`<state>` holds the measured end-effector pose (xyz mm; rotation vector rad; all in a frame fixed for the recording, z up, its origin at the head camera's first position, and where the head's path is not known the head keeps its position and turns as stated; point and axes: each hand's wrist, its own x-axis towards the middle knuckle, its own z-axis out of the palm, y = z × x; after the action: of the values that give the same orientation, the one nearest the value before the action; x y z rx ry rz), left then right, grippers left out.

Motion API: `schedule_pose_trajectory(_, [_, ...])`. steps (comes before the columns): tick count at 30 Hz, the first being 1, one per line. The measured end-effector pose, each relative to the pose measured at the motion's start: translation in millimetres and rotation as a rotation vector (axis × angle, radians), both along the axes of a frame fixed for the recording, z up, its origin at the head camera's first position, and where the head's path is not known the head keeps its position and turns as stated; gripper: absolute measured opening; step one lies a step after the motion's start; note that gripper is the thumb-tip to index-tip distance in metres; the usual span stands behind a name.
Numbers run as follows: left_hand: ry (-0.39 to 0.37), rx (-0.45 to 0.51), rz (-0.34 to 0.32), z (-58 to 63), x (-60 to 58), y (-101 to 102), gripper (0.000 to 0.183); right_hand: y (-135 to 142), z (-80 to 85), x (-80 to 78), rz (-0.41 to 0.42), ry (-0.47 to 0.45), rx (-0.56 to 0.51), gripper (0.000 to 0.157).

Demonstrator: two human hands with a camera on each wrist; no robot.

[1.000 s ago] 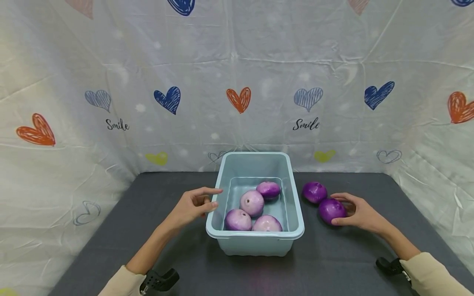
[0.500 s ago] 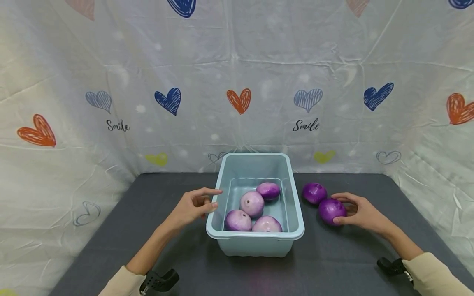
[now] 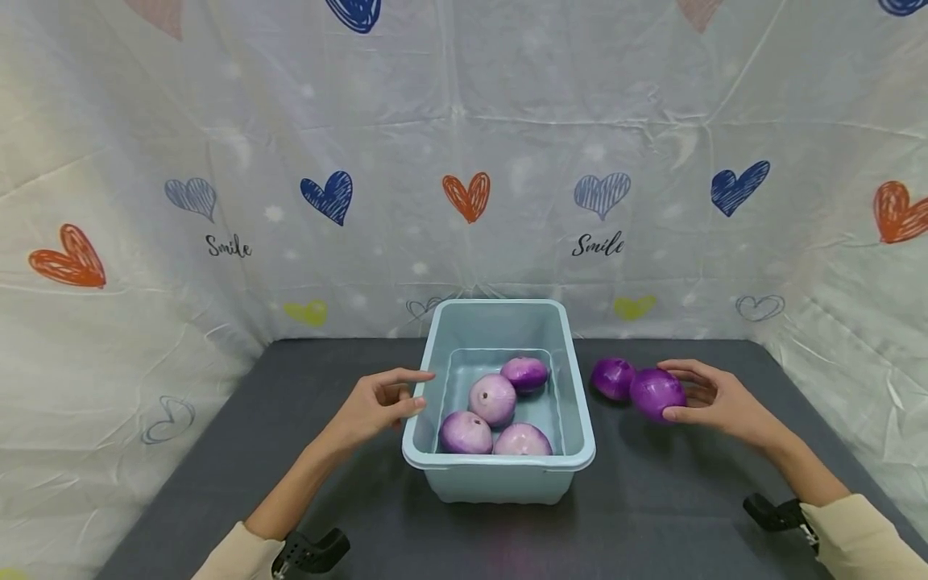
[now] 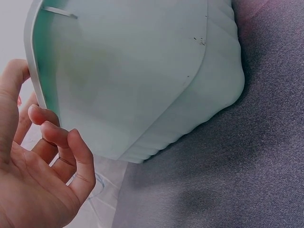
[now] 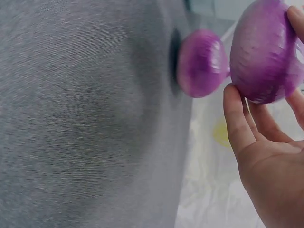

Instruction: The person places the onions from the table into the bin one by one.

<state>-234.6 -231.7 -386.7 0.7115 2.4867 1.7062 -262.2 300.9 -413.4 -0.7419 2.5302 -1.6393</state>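
Observation:
My right hand [image 3: 725,399] grips a purple onion [image 3: 657,395] between thumb and fingers. In the right wrist view, the held onion [image 5: 263,52] is raised off the dark cloth. A second purple onion [image 3: 612,379] lies on the cloth just left of it. My left hand [image 3: 380,403] holds the left rim of a light blue plastic bin [image 3: 499,479], thumb and index finger at the edge. In the left wrist view, the other fingers [image 4: 80,161] are curled beside the bin's outer wall. Several paler purple onions [image 3: 493,399] rest inside the bin.
A dark grey cloth [image 3: 652,515] covers the table under the bin. Behind the table hangs a white curtain [image 3: 406,97] printed with hearts, which also runs along both sides.
My right hand has lifted the onion from the cloth, moving it slightly up and to the right. The left hand stays at the bin's rim.

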Motion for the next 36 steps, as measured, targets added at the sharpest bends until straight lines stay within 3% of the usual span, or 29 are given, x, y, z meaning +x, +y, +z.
schedule_pose_trajectory(14, [0.005,0.003,0.008,1.2,0.8,1,0.04,-5,24.3,-4.7,0.015,-0.019,-0.121,0.058])
schedule_pose_trajectory(27, [-0.007,0.009,0.014,1.5,2.6,2,0.041,-31,41.6,-14.8,0.054,-0.025,-0.129,0.056])
schedule_pose_trajectory(36, [0.0,0.003,0.014,1.0,2.6,1,0.041,-47,49.8,-23.8,0.028,-0.037,-0.112,0.059])
